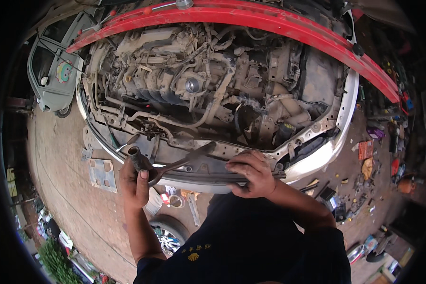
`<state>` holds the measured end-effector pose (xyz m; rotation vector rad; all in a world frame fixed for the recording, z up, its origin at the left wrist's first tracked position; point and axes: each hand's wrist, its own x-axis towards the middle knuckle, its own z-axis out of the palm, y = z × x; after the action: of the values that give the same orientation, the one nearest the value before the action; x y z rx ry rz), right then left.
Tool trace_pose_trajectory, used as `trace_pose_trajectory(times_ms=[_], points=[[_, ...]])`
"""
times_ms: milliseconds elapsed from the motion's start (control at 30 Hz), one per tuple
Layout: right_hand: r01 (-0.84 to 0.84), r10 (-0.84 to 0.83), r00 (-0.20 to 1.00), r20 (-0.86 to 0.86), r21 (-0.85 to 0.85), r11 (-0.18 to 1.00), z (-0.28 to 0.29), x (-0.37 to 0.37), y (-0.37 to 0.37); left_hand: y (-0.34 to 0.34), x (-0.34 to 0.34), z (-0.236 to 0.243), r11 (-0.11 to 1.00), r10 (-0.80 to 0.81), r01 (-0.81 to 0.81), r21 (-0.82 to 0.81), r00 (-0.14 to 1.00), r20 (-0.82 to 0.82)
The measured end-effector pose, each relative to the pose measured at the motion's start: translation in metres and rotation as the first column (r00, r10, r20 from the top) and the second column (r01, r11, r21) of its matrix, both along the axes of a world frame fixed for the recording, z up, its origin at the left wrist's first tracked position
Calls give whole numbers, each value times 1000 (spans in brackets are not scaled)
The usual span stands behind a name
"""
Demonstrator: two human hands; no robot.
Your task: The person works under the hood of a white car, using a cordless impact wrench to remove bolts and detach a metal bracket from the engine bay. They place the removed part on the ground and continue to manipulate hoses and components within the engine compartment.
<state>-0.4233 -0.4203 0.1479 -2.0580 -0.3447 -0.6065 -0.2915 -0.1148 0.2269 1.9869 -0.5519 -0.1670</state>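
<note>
Dark tubular part (138,160) being gripped in the left hand (136,182) above the car's front edge (199,185), right hand (252,173) curving over that edge, fingers and thumb standing apart, engine (163,78) lying exposed beyond.

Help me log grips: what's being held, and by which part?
The left hand grips a bent dark tube near its open round end. Whether the right hand holds anything cannot be told.
</note>
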Motion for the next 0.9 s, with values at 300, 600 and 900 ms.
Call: trace_pose_trajectory(times_ms=[300, 600, 900], points=[[-260, 32, 799, -601, -297, 919, -11, 17, 7, -58, -27, -62, 983, -19, -101, -150, 766, -642], [-425, 155, 705, -692, -237, 873, -31, 44, 47, 8, -28, -123, 888, 409, -459, 36, 750, -519], [-495, 184, 754, -631, -362, 790, -41, 155, 146, 128, 53, -202, 522, 786, -851, -55, 455, 419]])
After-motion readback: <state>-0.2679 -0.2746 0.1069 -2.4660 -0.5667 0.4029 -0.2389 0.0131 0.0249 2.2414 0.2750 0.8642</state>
